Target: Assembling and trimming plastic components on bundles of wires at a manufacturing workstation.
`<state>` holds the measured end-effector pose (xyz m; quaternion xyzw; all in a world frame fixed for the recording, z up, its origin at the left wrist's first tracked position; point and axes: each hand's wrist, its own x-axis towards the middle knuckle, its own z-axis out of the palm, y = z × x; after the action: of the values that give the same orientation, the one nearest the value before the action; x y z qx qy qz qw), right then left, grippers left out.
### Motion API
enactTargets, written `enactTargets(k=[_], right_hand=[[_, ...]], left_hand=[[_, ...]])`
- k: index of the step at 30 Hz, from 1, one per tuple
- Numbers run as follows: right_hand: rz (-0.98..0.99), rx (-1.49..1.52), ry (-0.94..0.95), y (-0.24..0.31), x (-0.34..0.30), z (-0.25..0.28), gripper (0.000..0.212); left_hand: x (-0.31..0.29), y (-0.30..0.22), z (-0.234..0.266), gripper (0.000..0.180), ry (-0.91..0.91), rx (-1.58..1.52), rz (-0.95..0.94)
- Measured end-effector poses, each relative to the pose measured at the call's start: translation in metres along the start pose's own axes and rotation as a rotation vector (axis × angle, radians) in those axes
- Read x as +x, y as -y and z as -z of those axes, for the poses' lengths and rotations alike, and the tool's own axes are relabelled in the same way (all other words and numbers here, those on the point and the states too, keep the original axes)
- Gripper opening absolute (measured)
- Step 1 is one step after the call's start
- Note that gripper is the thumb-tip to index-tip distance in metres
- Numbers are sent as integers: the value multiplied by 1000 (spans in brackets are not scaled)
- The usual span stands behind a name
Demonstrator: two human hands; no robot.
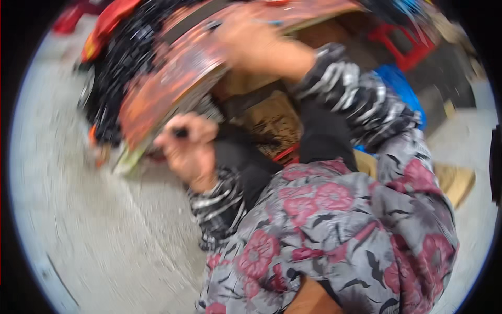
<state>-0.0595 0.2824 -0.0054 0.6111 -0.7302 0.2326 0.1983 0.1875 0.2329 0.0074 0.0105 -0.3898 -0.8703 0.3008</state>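
Observation:
My left hand [191, 149] is raised beside the near left edge of a reddish-brown table [172, 99]. Its fingers are curled round a small black piece [180, 132], too blurred to name. Over the tabletop, my right hand [253, 44] reaches across from the right, smeared by motion. Close to its fingertips lies a small dark piece [213, 24]; whether they touch it cannot be made out. A thin blue item [274, 22] shows just behind that hand.
A heap of shiny black items [130, 57] covers the table's left end, with red-orange cloth [107, 23] beside it. A dark flat bar [193, 21] lies on top. Below sits brown cardboard with small bits [277, 123]. To the right are a red plastic stool [405, 47] and blue plastic [400, 89].

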Motion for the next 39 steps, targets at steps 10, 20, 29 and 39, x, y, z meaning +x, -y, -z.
enactTargets(k=[10,20,29,39], right_hand=[[-122,662,31,114,-72,-34,29],[-388,-27,-47,-85,-207,17,14],[-1055,-200,588,-226,-484,-25,17],[-1662,-39,943,-208,-590,-1,27]], left_hand=[[19,-45,-79,47,315,435,-193],[30,2,-74,58,288,362,103],[7,54,-86,46,-89,716,309],[30,97,-98,48,-198,740,442]])
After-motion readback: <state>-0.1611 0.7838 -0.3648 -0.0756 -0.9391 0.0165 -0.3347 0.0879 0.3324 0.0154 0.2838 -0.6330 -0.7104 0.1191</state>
